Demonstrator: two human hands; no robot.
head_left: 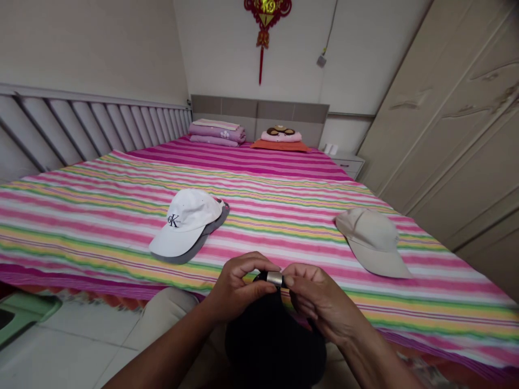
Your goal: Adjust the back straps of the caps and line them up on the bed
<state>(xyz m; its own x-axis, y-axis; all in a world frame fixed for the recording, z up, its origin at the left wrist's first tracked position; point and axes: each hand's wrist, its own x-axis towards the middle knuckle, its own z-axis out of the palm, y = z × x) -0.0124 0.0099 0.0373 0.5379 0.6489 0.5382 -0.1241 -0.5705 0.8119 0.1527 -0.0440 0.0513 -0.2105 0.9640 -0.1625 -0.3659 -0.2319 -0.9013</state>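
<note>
A black cap hangs below my two hands, close to my lap. Its back strap carries a silver metal buckle. The thumb and index finger of my left hand pinch the strap at the buckle's left side. From the other side, my right hand grips the strap beside the buckle. On the bed ahead and to the left lies a white cap with dark "CK" lettering, brim toward me. To the right rests a beige cap, its brim pointing right and toward me.
A striped bedspread covers the bed. Folded purple bedding and a pink pillow sit by the headboard. A slatted rail runs along the left; a wardrobe stands right. A green stool is at lower left.
</note>
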